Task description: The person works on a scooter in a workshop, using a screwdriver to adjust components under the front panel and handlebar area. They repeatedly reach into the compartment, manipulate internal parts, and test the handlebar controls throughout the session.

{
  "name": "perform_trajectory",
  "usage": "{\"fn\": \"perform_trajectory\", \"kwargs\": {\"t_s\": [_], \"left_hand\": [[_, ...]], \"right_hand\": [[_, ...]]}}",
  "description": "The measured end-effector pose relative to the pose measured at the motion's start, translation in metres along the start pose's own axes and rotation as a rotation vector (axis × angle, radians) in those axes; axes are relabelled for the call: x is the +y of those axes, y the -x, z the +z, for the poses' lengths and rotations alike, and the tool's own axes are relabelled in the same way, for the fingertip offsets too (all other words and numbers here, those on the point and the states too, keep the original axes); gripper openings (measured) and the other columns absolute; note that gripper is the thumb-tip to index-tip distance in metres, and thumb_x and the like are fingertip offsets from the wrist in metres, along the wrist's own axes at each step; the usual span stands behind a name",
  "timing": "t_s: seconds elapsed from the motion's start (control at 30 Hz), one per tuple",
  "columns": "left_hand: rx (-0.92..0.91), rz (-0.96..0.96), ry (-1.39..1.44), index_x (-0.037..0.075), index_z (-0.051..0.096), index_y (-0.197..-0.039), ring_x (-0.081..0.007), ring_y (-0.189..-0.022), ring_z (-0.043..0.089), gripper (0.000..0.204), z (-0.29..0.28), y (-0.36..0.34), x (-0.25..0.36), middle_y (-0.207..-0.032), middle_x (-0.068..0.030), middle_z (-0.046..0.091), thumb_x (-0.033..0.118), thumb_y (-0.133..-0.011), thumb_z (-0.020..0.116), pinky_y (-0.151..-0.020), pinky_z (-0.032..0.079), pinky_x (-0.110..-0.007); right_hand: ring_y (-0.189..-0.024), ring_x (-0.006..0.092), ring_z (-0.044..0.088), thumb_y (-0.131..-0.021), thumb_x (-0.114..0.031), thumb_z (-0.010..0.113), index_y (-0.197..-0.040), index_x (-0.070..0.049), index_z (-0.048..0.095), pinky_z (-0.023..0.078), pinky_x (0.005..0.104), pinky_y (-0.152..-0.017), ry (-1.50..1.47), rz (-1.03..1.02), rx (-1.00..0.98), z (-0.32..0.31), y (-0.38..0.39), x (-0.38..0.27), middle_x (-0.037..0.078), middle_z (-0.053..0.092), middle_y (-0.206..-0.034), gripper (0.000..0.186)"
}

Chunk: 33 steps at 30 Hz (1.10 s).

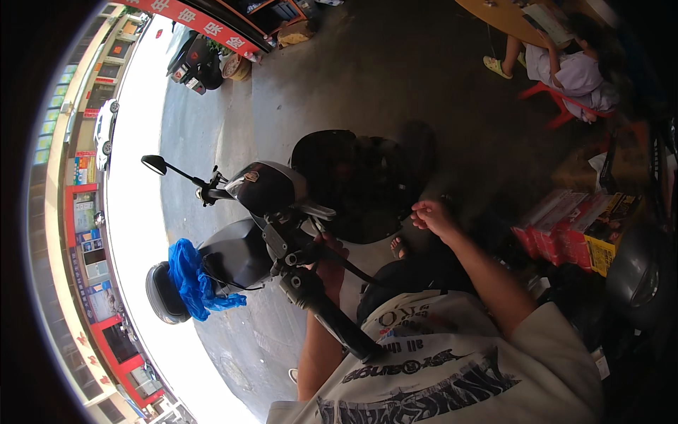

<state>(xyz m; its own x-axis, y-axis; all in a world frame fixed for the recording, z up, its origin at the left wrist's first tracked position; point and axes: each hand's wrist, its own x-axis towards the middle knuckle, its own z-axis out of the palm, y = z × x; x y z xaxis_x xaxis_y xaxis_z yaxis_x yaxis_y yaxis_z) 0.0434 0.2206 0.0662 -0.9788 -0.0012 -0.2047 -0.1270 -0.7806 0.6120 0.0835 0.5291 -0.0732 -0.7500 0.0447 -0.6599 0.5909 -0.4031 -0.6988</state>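
A black motorcycle stands in front of me, its handlebar [286, 258] reaching toward my body and its rounded headlight cowl [263, 185] facing right. My left hand [330, 267] is at the front of the bike, behind the bar and beside the headlight; its fingers are mostly hidden. The near rubber grip [346, 328] lies over my left forearm. To the right, my right hand [434, 218] is closed, fingertips together, by the edge of a large dark rounded part [346, 177] in shadow. Whatever those fingers hold is too small to tell. A crumpled blue plastic bag [189, 279] lies across the bike near its seat [166, 295].
Stacked red and yellow boxes [565, 230] stand at my right. At the upper right a person [575, 74] sits on a red plastic stool [558, 104] by a table [503, 21]. A parked scooter [196, 65] and a plant pot [236, 67] are at the upper left.
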Motion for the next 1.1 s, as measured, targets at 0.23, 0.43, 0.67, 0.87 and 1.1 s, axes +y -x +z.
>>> {"fn": "perform_trajectory", "kwargs": {"t_s": [0.23, 0.43, 0.67, 0.87, 1.1], "left_hand": [[0.241, -0.229, -0.171, 0.011, 0.060, -0.088, -0.0135, -0.074, 0.057, 0.020, 0.032, -0.017, -0.039, -0.077, 0.0016, 0.060, 0.025, -0.095, 0.049, -0.068, 0.044, -0.029], [0.270, -0.192, -0.030, 0.010, 0.062, -0.093, -0.0143, -0.075, 0.060, 0.021, 0.032, -0.013, -0.044, -0.080, 0.0013, 0.064, 0.027, -0.095, 0.049, -0.068, 0.048, -0.030], [0.281, -0.145, -0.047, 0.010, 0.057, -0.109, -0.0146, -0.080, 0.059, 0.025, 0.054, -0.022, -0.042, -0.094, -0.0014, 0.063, 0.030, -0.097, 0.048, -0.068, 0.048, -0.030], [0.314, -0.082, -1.074, 0.008, 0.054, -0.090, -0.0120, -0.061, 0.046, 0.017, 0.045, -0.023, -0.030, -0.071, -0.0012, 0.048, 0.019, -0.098, 0.044, -0.055, 0.039, -0.024], [0.411, -0.171, -0.455, 0.010, 0.054, -0.099, -0.0120, -0.064, 0.048, 0.012, 0.057, -0.027, -0.037, -0.076, 0.0002, 0.051, 0.020, -0.098, 0.047, -0.057, 0.038, -0.025]], "right_hand": [[-0.065, 0.0125, 0.061, -0.090, -0.003, 0.049, -0.104, 0.001, 0.059, 0.049, 0.0252, -0.057, 0.143, 0.022, -0.280, 0.016, -0.047, -0.056, 0.009, 0.064, -0.085, 0.018], [-0.062, 0.0125, 0.059, -0.089, -0.004, 0.049, -0.100, 0.002, 0.060, 0.048, 0.0257, -0.053, 0.215, 0.047, -0.403, -0.022, -0.077, -0.055, 0.008, 0.063, -0.080, 0.017], [-0.062, 0.0117, 0.058, -0.090, -0.004, 0.048, -0.099, 0.001, 0.059, 0.047, 0.0258, -0.052, 0.310, 0.154, -0.429, -0.056, -0.081, -0.072, 0.007, 0.063, -0.079, 0.015], [-0.064, 0.0121, 0.059, -0.090, -0.003, 0.047, -0.102, 0.002, 0.058, 0.046, 0.0265, -0.052, 0.373, 0.169, -0.432, -0.057, -0.087, -0.075, 0.008, 0.063, -0.080, 0.017], [-0.064, 0.0117, 0.059, -0.090, -0.003, 0.048, -0.104, 0.002, 0.059, 0.047, 0.0257, -0.053, 0.418, 0.168, -0.502, -0.029, -0.098, -0.081, 0.008, 0.064, -0.082, 0.019]]}}
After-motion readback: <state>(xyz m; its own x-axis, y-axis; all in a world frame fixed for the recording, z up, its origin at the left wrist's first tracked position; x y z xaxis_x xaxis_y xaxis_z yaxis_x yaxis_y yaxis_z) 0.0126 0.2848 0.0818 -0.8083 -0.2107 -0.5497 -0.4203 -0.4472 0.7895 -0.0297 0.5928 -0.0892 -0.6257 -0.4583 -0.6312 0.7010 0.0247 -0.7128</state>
